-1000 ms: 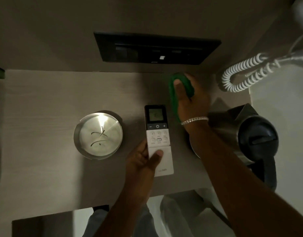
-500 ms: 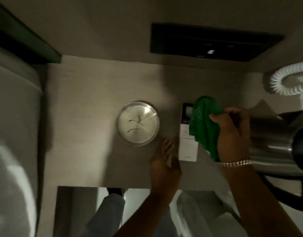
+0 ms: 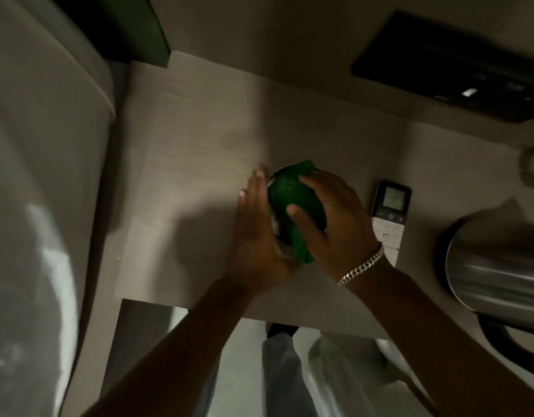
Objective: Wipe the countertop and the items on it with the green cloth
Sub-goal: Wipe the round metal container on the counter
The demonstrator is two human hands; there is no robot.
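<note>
The green cloth (image 3: 293, 203) lies bunched over a round metal dish (image 3: 274, 225) in the middle of the pale wood-grain countertop (image 3: 196, 158). My right hand (image 3: 341, 224), with a chain bracelet at the wrist, presses down on the cloth with spread fingers. Only a thin silver sliver of the dish shows beside the cloth. My left hand (image 3: 256, 233) cups the dish's left side, fingers straight and together along its rim. A white remote control (image 3: 390, 218) with a small screen lies on the counter just right of my right hand.
A steel kettle (image 3: 497, 266) with a black handle stands at the right edge. A black wall panel (image 3: 449, 67) sits above the counter's back right. A large pale rounded surface (image 3: 46, 176) fills the left. The counter's front edge runs below my wrists.
My right hand carried the cloth left from the remote onto the metal dish. My left hand left the spot beside the remote and now holds the dish's side. The view swung left.
</note>
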